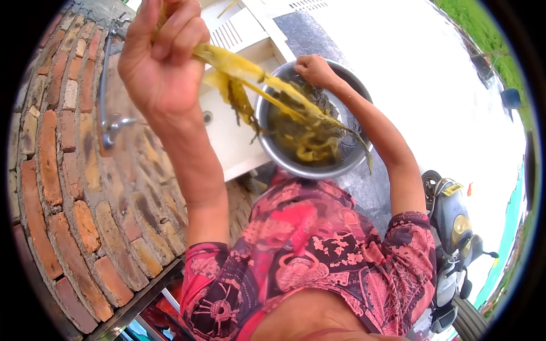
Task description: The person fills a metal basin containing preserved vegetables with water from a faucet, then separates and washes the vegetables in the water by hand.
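Note:
Raised at the upper left, my left hand (pixel 165 62) is closed around long yellow-green pickled leaves (pixel 244 68). These wilted leaves hang down to the right and trail over a round metal basin (pixel 263 133). Dark water and more leaves (pixel 313 145) lie inside it. At the basin's far rim, my right hand (pixel 315 71) is curled into a fist. Its fingertips are hidden, so whether it grips the rim or some leaf cannot be made out.
A white sink (pixel 230 139) with a drain stands left of the basin. Beyond it is a brick wall (pixel 71 170) with a tap (pixel 119 125) and a grey hose. A parked scooter (pixel 452 219) is at the right, and grass (pixel 475 25) shows at the upper right.

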A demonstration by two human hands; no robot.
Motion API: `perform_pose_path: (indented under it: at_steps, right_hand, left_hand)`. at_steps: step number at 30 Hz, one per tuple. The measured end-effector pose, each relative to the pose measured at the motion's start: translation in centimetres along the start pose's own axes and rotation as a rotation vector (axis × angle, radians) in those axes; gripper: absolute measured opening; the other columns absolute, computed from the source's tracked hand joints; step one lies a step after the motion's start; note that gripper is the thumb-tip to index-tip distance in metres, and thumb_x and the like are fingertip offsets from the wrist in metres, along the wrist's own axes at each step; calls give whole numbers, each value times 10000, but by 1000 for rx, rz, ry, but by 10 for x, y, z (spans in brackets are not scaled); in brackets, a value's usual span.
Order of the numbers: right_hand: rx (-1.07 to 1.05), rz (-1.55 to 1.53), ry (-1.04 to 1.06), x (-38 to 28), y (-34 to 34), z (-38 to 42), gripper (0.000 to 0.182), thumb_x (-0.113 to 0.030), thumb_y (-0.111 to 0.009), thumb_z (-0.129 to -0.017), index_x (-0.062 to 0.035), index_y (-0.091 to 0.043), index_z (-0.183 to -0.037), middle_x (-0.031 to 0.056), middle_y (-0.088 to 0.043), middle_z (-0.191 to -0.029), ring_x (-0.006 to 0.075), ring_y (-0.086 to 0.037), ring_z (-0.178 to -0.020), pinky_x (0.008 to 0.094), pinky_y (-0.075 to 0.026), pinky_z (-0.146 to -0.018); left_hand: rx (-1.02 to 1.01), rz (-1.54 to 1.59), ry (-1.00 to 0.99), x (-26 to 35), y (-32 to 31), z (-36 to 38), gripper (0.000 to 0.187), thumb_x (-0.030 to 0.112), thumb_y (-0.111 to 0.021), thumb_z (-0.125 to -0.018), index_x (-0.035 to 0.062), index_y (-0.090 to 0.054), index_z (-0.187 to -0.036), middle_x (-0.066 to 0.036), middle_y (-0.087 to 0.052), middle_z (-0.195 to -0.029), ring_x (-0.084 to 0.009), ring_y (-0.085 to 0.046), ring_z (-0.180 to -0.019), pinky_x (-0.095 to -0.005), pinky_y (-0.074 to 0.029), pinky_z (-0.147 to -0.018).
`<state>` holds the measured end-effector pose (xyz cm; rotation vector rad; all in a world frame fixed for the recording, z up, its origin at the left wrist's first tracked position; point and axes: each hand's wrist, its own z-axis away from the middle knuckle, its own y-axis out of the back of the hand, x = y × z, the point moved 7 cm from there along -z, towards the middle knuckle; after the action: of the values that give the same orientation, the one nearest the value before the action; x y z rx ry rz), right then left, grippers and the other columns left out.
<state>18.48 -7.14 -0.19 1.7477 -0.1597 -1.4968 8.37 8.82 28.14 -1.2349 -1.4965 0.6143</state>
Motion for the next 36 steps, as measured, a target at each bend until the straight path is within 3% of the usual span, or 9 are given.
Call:
perform_pose_path:
  at_steps: [3,4,7,9,15,20,25,30,36]
  right_hand:
    - [-67,273,-209,46,-58,11,281,-278,-596,-786,-7,-633,-849,191,-624,-941,357,-598,-885,449,-481,-766]
    - [-23,342,-201,51,-67,13,278,-269,-598,-779,-3,-631,-850,188,-613,-969,356,-592,-906,455,-477,-777]
    - [35,390,-258,78,-82,9,245,-241,-608,-748,-20,-636,-852,169,-586,-1024,331,-582,-957,459,-473,-787]
    - [50,253,-237,61,-65,20,207,-223,-603,-728,-39,-639,-816,167,-580,-1053,323,-583,-949,444,-482,-748]
    - [-151,-371,-88,-28,40,67,174,-189,-628,-842,-20,-661,-862,26,-487,-532,72,-443,-496,288,-390,-485]
    - [-121,-16,280,-100,105,90,156,-134,-622,-810,-10,-630,-904,107,-631,-817,224,-613,-732,324,-483,-685]
    - [24,85,329,-120,128,101,155,-132,-646,-803,-47,-573,-910,31,-581,-727,127,-546,-626,263,-476,-602]
    - [400,-640,-47,-32,136,113,146,-188,-626,-850,-45,-606,-827,-11,-546,-651,37,-468,-552,181,-394,-500]
    - [137,-1189,-276,-39,35,147,202,-217,-626,-853,-27,-640,-917,-20,-561,-696,34,-471,-570,172,-402,-538]
  left_hand:
    - [-103,121,-34,-7,-6,-3,595,-34,-436,-876,-108,-97,-1359,-83,-537,-949,-82,-305,-458,-221,-265,-404]
    - [-29,283,-75,-12,-2,-2,370,47,-420,-917,-83,-287,-1237,-89,-551,-943,-80,-382,-530,-221,-325,-460]
    - [-26,460,-12,-29,7,-11,459,-4,-412,-898,-107,-234,-1309,-97,-554,-962,-86,-340,-470,-215,-289,-414]
    - [70,375,-65,-38,28,-7,279,17,-399,-912,-80,-405,-1174,-111,-554,-945,-91,-358,-483,-207,-313,-430]
    - [510,-77,199,-112,152,55,104,72,-586,-849,-19,-569,-895,-150,-563,-913,-43,-347,-491,-157,-293,-425]
    - [469,-590,135,-127,130,36,176,134,-669,-798,-3,-594,-879,-105,-626,-778,-29,-391,-470,-159,-299,-389]
    - [314,-920,364,-160,123,27,271,232,-722,-773,3,-612,-868,-52,-606,-760,-15,-373,-474,-144,-280,-406]
    - [439,-682,400,-169,134,54,132,129,-672,-809,34,-605,-871,-61,-598,-769,-14,-379,-465,-156,-296,-399]
    - [544,-649,340,-182,146,88,143,113,-670,-808,55,-600,-919,-54,-603,-792,-22,-403,-489,-148,-323,-430]
